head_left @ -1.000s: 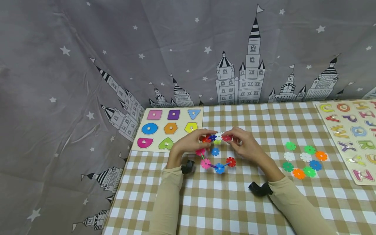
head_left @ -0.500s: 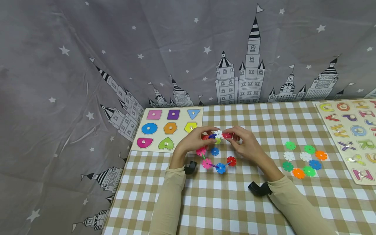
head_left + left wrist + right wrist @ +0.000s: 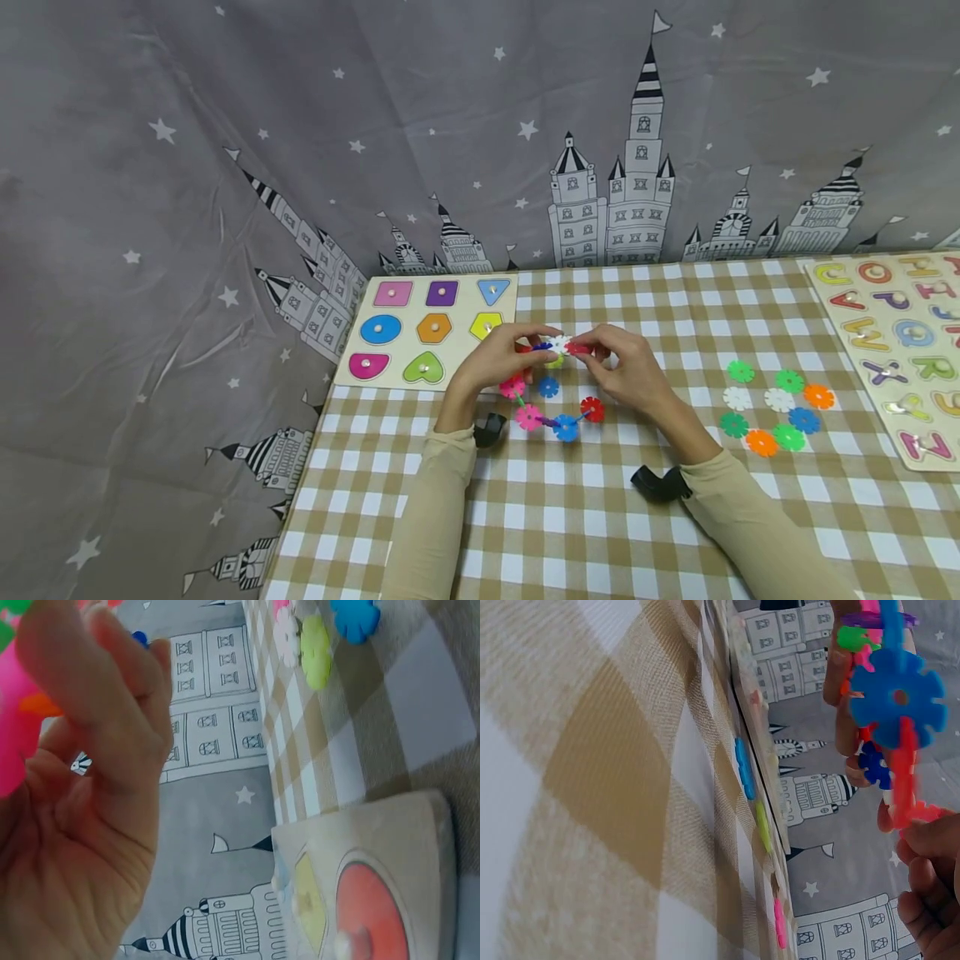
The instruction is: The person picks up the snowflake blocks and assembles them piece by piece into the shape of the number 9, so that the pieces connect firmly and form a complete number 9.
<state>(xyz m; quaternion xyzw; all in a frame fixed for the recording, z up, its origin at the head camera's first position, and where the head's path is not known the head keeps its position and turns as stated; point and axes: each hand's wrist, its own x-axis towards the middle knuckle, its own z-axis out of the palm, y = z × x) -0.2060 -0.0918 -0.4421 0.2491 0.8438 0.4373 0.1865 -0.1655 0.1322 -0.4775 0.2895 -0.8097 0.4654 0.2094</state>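
Note:
A chain of notched plastic snowflake discs hangs in a curve between my hands, raised above the table. At its far end my left hand grips the chain by a dark blue disc and a white disc. My right hand pinches a red disc against that white one; whether their slots interlock is hidden by fingers. Lower on the chain show a pink disc, a blue disc and another red disc at the loose end. Beneath lie a loose blue disc and a yellow-green disc.
A wooden shape puzzle board lies at the back left. Several loose discs, among them an orange disc, lie to the right. Beyond them is a letter puzzle board. A checked cloth covers the table, and a grey castle curtain hangs behind.
My left hand has shifted slightly to the right, and the hanging part of the chain with it. My right hand stays nearly in place, still pinching the red disc.

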